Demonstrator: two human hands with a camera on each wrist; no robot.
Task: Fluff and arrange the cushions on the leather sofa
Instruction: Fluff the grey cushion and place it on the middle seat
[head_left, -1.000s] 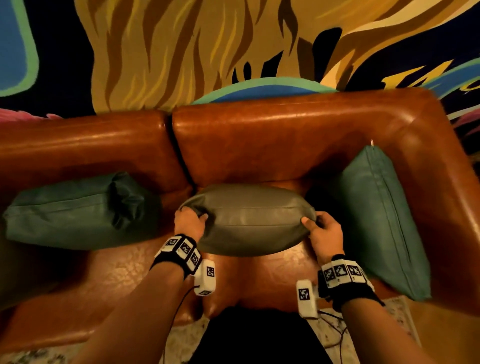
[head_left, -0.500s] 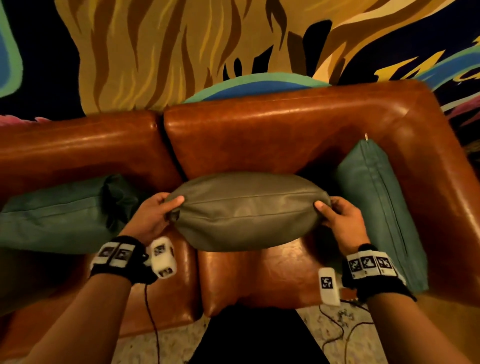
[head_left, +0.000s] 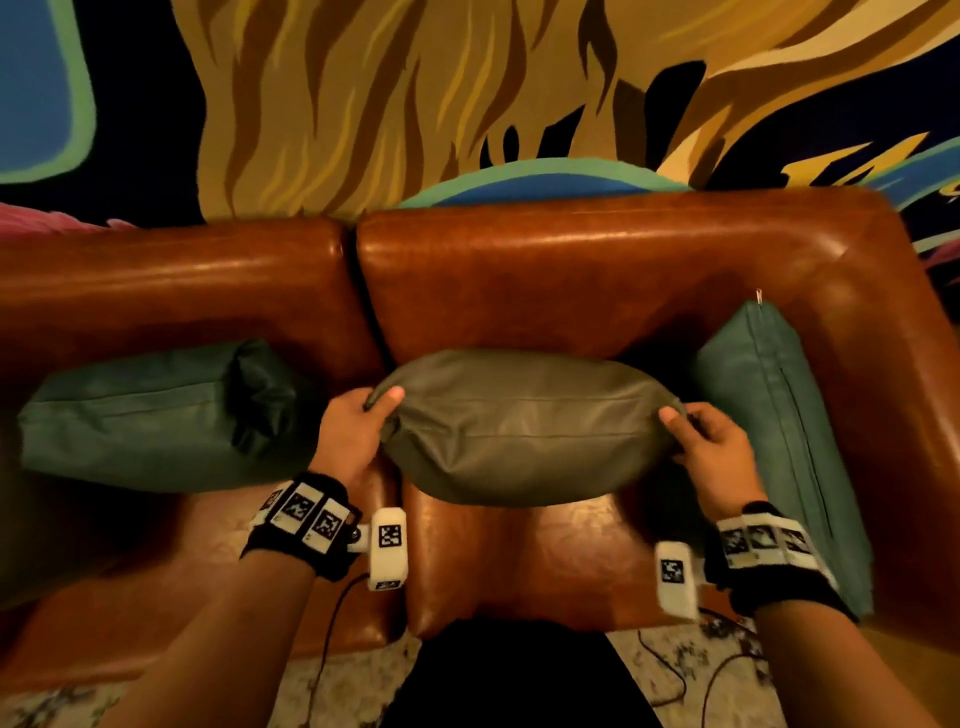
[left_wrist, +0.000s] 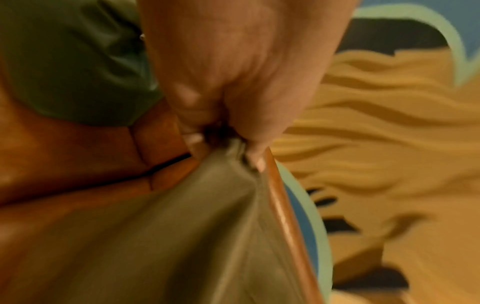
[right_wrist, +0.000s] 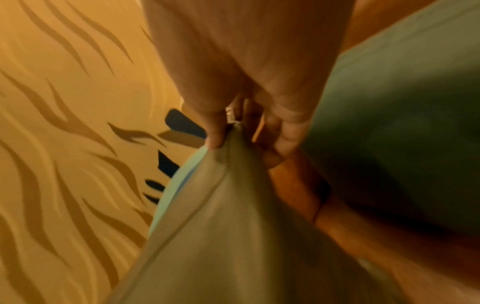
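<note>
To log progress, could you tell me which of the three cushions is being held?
The grey-olive middle cushion, gripped at its ends; both teal ones lie untouched.

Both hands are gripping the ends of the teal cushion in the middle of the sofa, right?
Not quite: the middle cushion is grey-olive, as the head view shows. The left hand and right hand do grip its ends; the teal cushions lie either side.

Glossy, creased brown leather sofa (head_left: 571, 270); olive cushion (head_left: 524, 431) smooth, faintly sheened (leather-like); teal cushions matt
</note>
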